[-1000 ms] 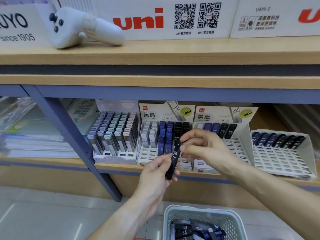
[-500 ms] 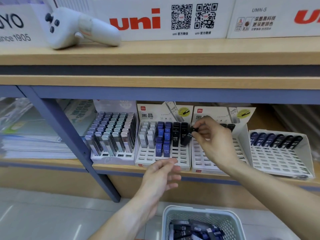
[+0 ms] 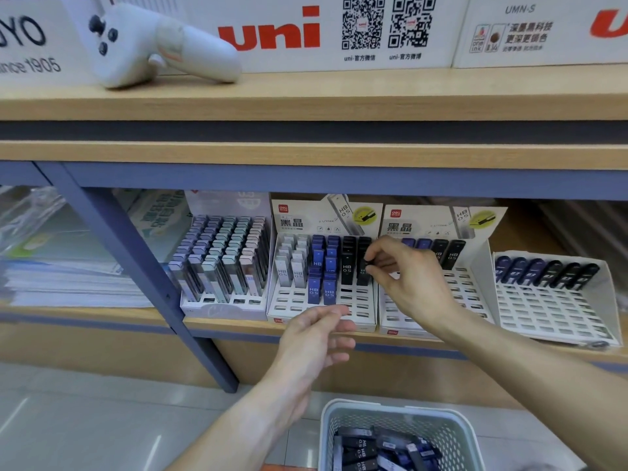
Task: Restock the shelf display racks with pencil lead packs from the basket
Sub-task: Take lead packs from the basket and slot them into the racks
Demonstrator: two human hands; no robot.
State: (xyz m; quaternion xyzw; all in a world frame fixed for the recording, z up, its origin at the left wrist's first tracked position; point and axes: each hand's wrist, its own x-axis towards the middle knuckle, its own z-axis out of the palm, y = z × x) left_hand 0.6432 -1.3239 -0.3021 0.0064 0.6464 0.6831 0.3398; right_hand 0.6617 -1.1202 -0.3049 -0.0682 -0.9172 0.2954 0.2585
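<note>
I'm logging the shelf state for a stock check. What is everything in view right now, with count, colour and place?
Racks: four, white, side by side on the lower shelf.
Packs in racks: many; pastel in the leftmost rack, grey, blue and black in the second, blue and black in the two on the right.
Basket: one, pale, on the floor below, holding blue and black packs.
Controller: one, white, on the upper shelf.
Signs: white, red lettering, behind the controller.
Paper stacks: pale, lower shelf, far left.
Left hand: open, below the second rack.
Right hand: pinches a black pack at the second rack's right column.
</note>
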